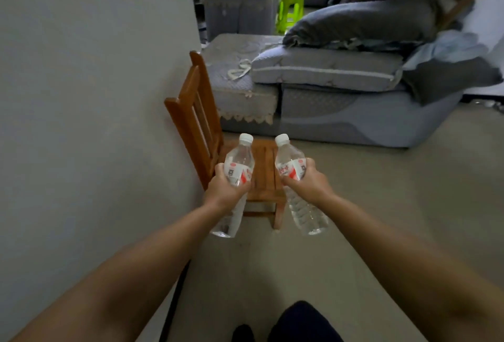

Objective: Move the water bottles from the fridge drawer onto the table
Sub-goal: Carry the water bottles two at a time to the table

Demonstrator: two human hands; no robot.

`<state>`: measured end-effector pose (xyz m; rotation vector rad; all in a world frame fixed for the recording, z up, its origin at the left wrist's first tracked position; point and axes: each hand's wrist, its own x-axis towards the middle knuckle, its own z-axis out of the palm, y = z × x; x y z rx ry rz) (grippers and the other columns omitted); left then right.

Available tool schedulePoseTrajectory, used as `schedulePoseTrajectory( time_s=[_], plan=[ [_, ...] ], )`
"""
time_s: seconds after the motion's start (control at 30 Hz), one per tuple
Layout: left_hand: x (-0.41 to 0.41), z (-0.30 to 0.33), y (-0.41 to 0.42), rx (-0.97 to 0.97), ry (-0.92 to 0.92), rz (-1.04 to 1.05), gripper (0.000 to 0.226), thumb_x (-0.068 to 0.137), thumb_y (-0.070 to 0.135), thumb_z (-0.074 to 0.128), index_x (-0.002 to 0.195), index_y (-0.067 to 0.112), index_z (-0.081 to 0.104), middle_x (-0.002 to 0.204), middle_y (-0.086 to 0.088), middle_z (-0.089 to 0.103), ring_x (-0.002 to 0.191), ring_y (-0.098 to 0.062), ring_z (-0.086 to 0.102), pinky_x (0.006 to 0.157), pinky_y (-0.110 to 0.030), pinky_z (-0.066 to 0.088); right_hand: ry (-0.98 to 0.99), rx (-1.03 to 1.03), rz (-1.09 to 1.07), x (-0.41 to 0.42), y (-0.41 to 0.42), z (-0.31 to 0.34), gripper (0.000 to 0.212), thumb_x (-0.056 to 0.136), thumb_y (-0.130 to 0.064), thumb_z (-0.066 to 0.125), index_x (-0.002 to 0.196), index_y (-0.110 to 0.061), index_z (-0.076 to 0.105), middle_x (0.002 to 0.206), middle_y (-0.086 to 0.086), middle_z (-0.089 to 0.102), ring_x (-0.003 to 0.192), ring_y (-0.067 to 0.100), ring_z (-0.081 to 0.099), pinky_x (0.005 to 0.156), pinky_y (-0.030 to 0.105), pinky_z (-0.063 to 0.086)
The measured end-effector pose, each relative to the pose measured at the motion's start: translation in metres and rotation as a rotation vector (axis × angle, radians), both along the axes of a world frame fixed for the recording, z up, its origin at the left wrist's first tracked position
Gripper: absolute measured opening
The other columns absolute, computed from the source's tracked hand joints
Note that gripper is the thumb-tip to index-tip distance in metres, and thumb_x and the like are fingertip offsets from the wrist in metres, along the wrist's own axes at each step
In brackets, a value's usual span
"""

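Observation:
I carry two clear water bottles with white caps and red-and-white labels out in front of me. My left hand (223,190) grips the left bottle (240,160) around its label, cap tilted up and away. My right hand (309,182) grips the right bottle (290,158) the same way, its ribbed lower half (308,214) showing below my fist. Both bottles are held above the floor, just in front of a small wooden chair. A cloth-covered table (240,6) with several items on top stands far back. No fridge drawer is in view.
A small wooden chair (201,128) stands against the grey wall (90,96) on the left, directly ahead. A grey sofa (341,112) piled with cushions and bedding fills the right. A green plastic stool (290,8) stands near the table. Pale floor (409,205) stretches out on the right.

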<state>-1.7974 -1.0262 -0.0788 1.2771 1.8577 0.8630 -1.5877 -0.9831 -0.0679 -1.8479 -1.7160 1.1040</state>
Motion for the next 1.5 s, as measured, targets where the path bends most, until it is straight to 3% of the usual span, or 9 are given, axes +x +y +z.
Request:
schedulePoseTrajectory(
  time_s=[0.17, 0.27, 0.33, 0.63, 0.83, 0.97, 1.17, 1.33, 1.5],
  plan=[
    [0.068, -0.004, 0.059, -0.032, 0.015, -0.139, 0.055, 0.083, 0.041, 0.068, 0.124, 0.024, 0.034, 0.105, 0.0, 0.058, 0.089, -0.016, 0.063, 0.071, -0.033, 0.056, 0.022, -0.014, -0.167, 0.069, 0.029, -0.01, 0.06, 0.081, -0.048, 0.069, 0.125, -0.022, 0.037, 0.109, 0.003, 0.062, 0.09, 0.021, 0.063, 0.062, 0.028, 0.05],
    [0.118, -0.007, 0.101, -0.044, 0.057, -0.239, 0.053, 0.083, 0.043, 0.068, 0.121, 0.025, 0.035, 0.103, 0.001, 0.058, 0.083, -0.014, 0.063, 0.066, -0.031, 0.056, 0.024, -0.014, -0.271, 0.121, 0.055, -0.017, 0.059, 0.077, -0.047, 0.072, 0.119, -0.019, 0.041, 0.108, 0.005, 0.063, 0.095, 0.025, 0.063, 0.079, 0.039, 0.054],
    [0.153, -0.006, 0.132, -0.039, 0.073, -0.29, 0.051, 0.082, 0.044, 0.068, 0.117, 0.026, 0.035, 0.101, 0.001, 0.058, 0.083, -0.016, 0.063, 0.071, -0.038, 0.059, 0.012, -0.001, -0.316, 0.157, 0.076, -0.017, 0.058, 0.076, -0.046, 0.073, 0.117, -0.019, 0.042, 0.108, 0.006, 0.064, 0.097, 0.027, 0.063, 0.086, 0.043, 0.053],
    [0.319, 0.012, 0.249, -0.026, 0.077, -0.455, 0.045, 0.081, 0.045, 0.067, 0.109, 0.027, 0.037, 0.098, 0.002, 0.062, 0.086, -0.018, 0.064, 0.082, -0.045, 0.056, 0.042, 0.075, -0.53, 0.326, 0.147, -0.002, 0.055, 0.069, -0.041, 0.076, 0.111, -0.021, 0.047, 0.102, 0.001, 0.063, 0.092, 0.022, 0.063, 0.085, 0.045, 0.053],
    [0.412, 0.006, 0.295, -0.049, 0.139, -0.582, 0.049, 0.079, 0.05, 0.065, 0.112, 0.024, 0.038, 0.1, 0.0, 0.063, 0.088, -0.022, 0.064, 0.084, -0.045, 0.055, 0.119, 0.089, -0.71, 0.403, 0.161, -0.008, 0.05, 0.075, -0.022, 0.077, 0.117, -0.01, 0.052, 0.107, 0.01, 0.065, 0.087, 0.02, 0.061, 0.075, 0.029, 0.048],
    [0.479, -0.003, 0.331, -0.07, 0.153, -0.688, 0.056, 0.076, 0.051, 0.066, 0.117, 0.024, 0.038, 0.103, 0.0, 0.063, 0.09, -0.023, 0.065, 0.084, -0.045, 0.056, 0.089, 0.062, -0.777, 0.459, 0.174, -0.015, 0.049, 0.076, -0.03, 0.076, 0.115, -0.015, 0.05, 0.103, 0.004, 0.064, 0.083, 0.018, 0.06, 0.067, 0.025, 0.046],
    [0.594, -0.016, 0.398, -0.051, 0.175, -0.854, 0.065, 0.077, 0.047, 0.069, 0.126, 0.019, 0.037, 0.106, 0.0, 0.059, 0.097, -0.026, 0.063, 0.087, -0.044, 0.054, 0.002, 0.003, -0.909, 0.552, 0.215, -0.027, 0.064, 0.071, -0.048, 0.074, 0.121, -0.021, 0.045, 0.105, 0.001, 0.063, 0.094, 0.025, 0.064, 0.085, 0.044, 0.054],
    [0.698, -0.016, 0.462, -0.023, 0.191, -0.977, 0.062, 0.079, 0.043, 0.07, 0.126, 0.017, 0.038, 0.102, 0.0, 0.057, 0.089, -0.022, 0.058, 0.083, -0.036, 0.052, -0.002, 0.015, -1.014, 0.64, 0.261, -0.024, 0.064, 0.075, -0.043, 0.073, 0.126, -0.021, 0.041, 0.105, 0.0, 0.061, 0.092, 0.021, 0.061, 0.081, 0.035, 0.05],
    [0.794, -0.008, 0.513, -0.01, 0.214, -1.08, 0.061, 0.08, 0.048, 0.066, 0.124, 0.018, 0.038, 0.105, -0.003, 0.062, 0.089, -0.023, 0.063, 0.079, -0.037, 0.055, 0.087, 0.063, -1.18, 0.711, 0.288, -0.015, 0.059, 0.077, -0.038, 0.074, 0.122, -0.017, 0.042, 0.104, 0.002, 0.062, 0.088, 0.018, 0.06, 0.078, 0.031, 0.048]
  ],
)
